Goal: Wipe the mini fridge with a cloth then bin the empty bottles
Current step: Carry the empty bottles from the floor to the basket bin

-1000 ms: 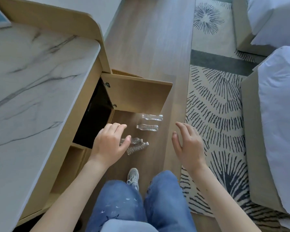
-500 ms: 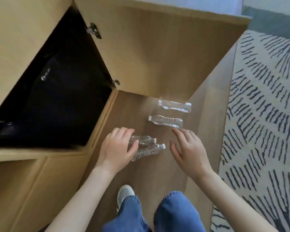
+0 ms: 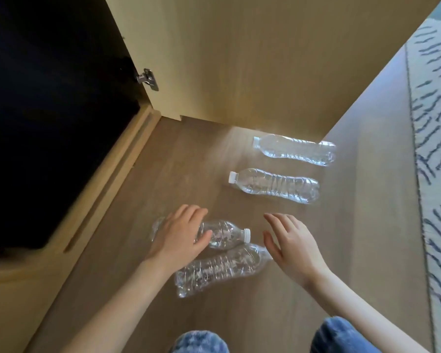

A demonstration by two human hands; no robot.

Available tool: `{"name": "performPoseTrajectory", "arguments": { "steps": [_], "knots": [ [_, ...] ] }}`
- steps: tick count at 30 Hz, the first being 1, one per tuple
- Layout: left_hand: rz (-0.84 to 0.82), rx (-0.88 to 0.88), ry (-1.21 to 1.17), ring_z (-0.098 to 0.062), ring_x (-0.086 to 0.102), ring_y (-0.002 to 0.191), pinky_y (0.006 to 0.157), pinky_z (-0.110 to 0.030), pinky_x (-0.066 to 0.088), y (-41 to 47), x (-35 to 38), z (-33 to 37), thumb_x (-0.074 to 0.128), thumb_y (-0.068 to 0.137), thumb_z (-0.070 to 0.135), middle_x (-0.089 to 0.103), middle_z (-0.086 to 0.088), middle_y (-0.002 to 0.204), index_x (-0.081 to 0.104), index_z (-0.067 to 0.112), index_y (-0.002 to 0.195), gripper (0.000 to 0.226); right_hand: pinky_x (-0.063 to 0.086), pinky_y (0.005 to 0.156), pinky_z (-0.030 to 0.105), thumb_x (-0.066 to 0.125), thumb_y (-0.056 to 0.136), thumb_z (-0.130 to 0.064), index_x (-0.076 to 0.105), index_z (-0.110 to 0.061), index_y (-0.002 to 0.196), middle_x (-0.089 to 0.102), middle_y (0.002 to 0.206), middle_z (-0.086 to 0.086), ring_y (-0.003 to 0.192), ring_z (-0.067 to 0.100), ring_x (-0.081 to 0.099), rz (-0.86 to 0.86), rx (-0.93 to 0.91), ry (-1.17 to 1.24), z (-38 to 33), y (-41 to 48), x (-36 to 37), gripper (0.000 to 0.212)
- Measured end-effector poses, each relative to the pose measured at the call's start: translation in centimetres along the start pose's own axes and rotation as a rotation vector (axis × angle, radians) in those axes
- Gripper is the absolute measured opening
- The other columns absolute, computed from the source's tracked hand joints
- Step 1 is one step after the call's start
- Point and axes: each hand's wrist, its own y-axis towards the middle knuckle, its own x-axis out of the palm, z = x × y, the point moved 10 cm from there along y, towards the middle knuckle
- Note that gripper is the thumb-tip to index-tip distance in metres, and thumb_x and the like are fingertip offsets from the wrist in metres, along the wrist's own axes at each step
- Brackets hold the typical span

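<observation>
Several clear empty plastic bottles lie on the wooden floor (image 3: pixel 354 225). The far bottle (image 3: pixel 294 150) has no cap showing, and a white-capped bottle (image 3: pixel 275 186) lies below it. My left hand (image 3: pixel 178 238) rests flat over the middle of a near capped bottle (image 3: pixel 224 235), fingers spread, not closed round it. A crumpled bottle (image 3: pixel 222 270) lies just in front of that one. My right hand (image 3: pixel 290 245) hovers open by the crumpled bottle's neck, holding nothing. The dark mini fridge opening (image 3: pixel 49 123) fills the upper left. No cloth or bin is visible.
The open wooden cabinet door (image 3: pixel 239 59) stands behind the bottles, its metal hinge (image 3: pixel 147 79) at the left edge. A patterned rug (image 3: pixel 438 149) runs along the right. My knees in blue jeans (image 3: pixel 341 337) are at the bottom edge.
The view has dropped much closer to the floor. Both hands have come down to the two near bottles, and my left hand now lies on the capped one.
</observation>
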Motion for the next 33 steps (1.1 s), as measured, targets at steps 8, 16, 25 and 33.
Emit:
{"name": "performPoseTrajectory", "arguments": {
  "steps": [8,16,25,33],
  "knots": [
    [-0.339,0.081,0.063,-0.019,0.015,0.149,0.120,-0.033,0.000,-0.3,5.1,-0.9,0.042,0.090,0.067,0.024,0.001,0.160,0.010,0.024,0.156,0.086,0.056,0.081,0.040,0.077,0.083,-0.010,0.068,0.000,0.115,0.071,0.107,0.012,0.092,0.036,0.068,0.021,0.026,0.011,0.2,0.0,0.8,0.035],
    [-0.354,0.093,0.051,-0.017,0.043,0.129,0.109,-0.033,0.035,0.3,5.3,-0.4,0.058,0.088,0.058,0.047,0.003,0.141,0.028,0.018,0.147,0.078,0.057,0.083,0.044,0.076,0.085,-0.010,0.067,0.001,0.117,0.071,0.109,0.013,0.097,0.037,0.068,0.010,0.020,0.000,1.1,1.2,1.3,0.035],
    [-0.179,-0.154,-0.221,-0.016,0.050,0.122,0.094,-0.038,0.049,2.1,3.3,-2.3,0.055,0.080,0.070,0.052,0.006,0.135,0.035,0.025,0.136,0.074,0.032,0.113,0.043,0.069,0.088,-0.046,0.039,-0.017,0.152,0.044,0.152,0.007,0.139,0.030,0.039,-0.171,0.084,-0.009,5.1,7.5,1.1,0.076],
    [-0.074,-0.358,-0.376,-0.018,0.063,0.100,0.078,-0.033,0.050,2.2,3.2,-3.3,0.064,0.077,0.067,0.062,0.005,0.118,0.043,0.025,0.125,0.067,0.026,0.116,0.039,0.068,0.084,-0.055,0.017,-0.022,0.159,0.038,0.157,0.003,0.143,0.028,0.034,-0.423,0.184,-0.131,8.8,10.0,5.3,0.096]
  ]
}}
